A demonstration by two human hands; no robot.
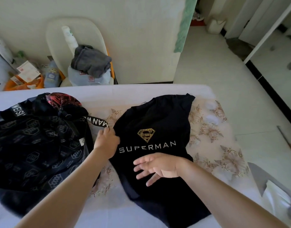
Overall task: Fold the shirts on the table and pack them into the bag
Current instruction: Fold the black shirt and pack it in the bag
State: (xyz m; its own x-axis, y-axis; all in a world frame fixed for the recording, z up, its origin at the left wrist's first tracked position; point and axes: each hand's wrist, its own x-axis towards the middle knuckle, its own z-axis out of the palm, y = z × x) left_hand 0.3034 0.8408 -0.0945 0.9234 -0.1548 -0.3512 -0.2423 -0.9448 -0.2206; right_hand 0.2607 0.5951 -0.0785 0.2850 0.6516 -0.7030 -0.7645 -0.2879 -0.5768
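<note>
- The black shirt (151,129) lies flat on the table (141,91), its long axis running away from me, just right of the bag (34,145).
- My left hand (107,139) pinches its left edge; my right hand (158,167) hovers spread over the front.
- The bag's open mouth shows red-and-black cloth (61,100) inside.

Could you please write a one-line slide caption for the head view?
Left hand grips the black shirt's edge, right hand open above it, black bag alongside.
</note>
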